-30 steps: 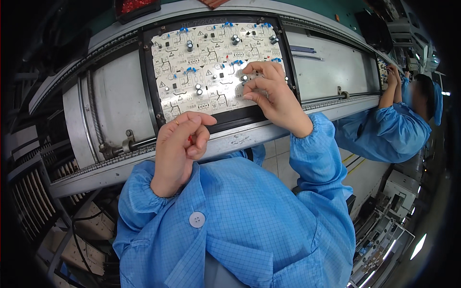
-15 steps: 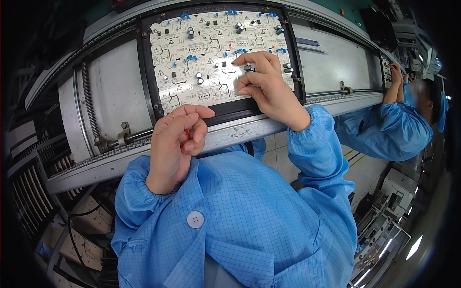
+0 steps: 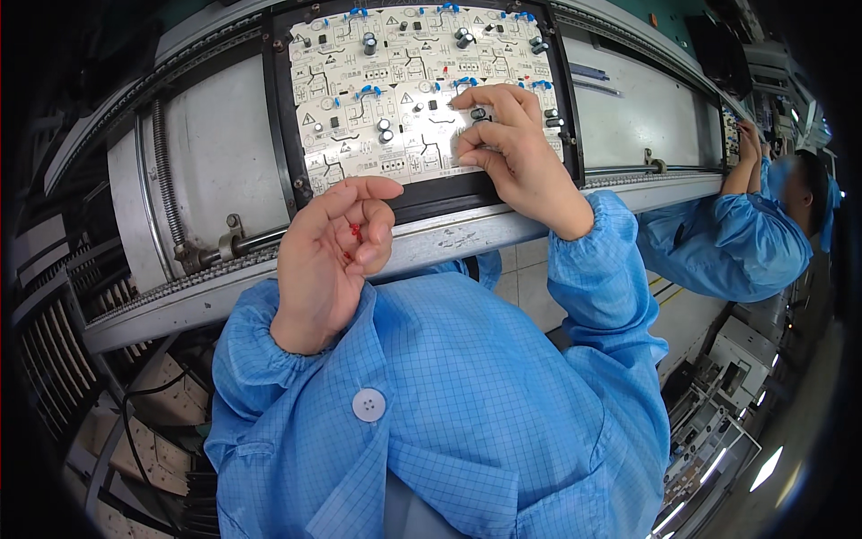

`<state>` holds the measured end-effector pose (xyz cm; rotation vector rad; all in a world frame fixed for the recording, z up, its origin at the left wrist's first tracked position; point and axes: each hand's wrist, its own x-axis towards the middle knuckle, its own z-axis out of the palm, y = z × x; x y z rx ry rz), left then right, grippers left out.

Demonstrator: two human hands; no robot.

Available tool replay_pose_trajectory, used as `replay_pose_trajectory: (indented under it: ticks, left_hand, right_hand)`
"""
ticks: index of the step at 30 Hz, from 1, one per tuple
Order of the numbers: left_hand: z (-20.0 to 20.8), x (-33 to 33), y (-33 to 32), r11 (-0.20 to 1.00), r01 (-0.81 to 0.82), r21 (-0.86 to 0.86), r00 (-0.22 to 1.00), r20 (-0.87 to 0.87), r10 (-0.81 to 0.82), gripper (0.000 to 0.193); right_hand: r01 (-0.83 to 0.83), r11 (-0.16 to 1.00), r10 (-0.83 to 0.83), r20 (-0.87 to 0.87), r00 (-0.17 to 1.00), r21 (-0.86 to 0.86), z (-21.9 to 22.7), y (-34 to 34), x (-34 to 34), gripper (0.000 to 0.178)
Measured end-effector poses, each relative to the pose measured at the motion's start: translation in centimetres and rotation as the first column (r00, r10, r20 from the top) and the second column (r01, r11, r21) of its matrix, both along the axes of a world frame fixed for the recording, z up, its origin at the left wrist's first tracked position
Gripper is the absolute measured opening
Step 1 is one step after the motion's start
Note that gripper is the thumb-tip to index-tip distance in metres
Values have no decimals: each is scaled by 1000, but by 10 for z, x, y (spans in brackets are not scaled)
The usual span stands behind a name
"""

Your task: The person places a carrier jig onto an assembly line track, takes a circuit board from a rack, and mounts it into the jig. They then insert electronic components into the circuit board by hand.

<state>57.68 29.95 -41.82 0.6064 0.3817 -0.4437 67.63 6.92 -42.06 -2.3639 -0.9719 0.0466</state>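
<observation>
A white printed circuit board panel (image 3: 413,135) lies in a black carrier frame (image 3: 440,199) in front of me, bearing dark cylindrical capacitors (image 3: 384,131), blue parts (image 3: 366,92) and a red LED-like part (image 3: 445,69). Over its right half is my right hand (image 3: 521,157), thumb and a finger nearly together close to the board. Whatever they pinch is too small or hidden to make out. My left hand (image 3: 332,242) is held half curled at the near edge, palm up, with several small red LED-like parts (image 3: 355,231) cupped in it.
Metal rails with a chain (image 3: 206,301) run along the near side of the carrier. A spring-wound rod (image 3: 169,171) is at left. Thin strips (image 3: 593,81) lie on the metal bed at right. Further right, another person in blue (image 3: 732,234) works at the same line.
My left hand has turned and loosened, showing more red parts in its palm. The board and right hand appear slightly further right in the picture, with the right hand's pose nearly the same.
</observation>
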Motion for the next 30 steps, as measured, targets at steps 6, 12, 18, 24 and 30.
replay_pose_trajectory:
  ticks: [6, 12, 18, 24, 30]
  left_hand:
    - [-2, -1, 0, 999, -20, -40, 1000, 18, 21, 41]
    - [-10, -1, 5, 962, -7, -274, 998, 54, 23, 51]
    - [-10, 1, 1, 927, -58, -370, 996, 40, 78, 62]
    - [4, 7, -7, 947, -113, -302, 994, -38, 106, 66]
    - [6, 12, -3, 942, -74, -327, 997, -32, 67, 65]
  right_hand:
    - [-13, 1000, 14, 29, 999, -23, 2, -1, 3, 8]
    - [-11, 1000, 11, 24, 1000, -7, 0, -1, 1, 11]
    - [54, 998, -49, 152, 987, -33, 0, -5, -14, 13]
    - [51, 998, -59, 191, 980, 45, 35, 14, -21, 15]
    - [-193, 969, 177, 112, 978, 155, 30, 66, -35, 16]
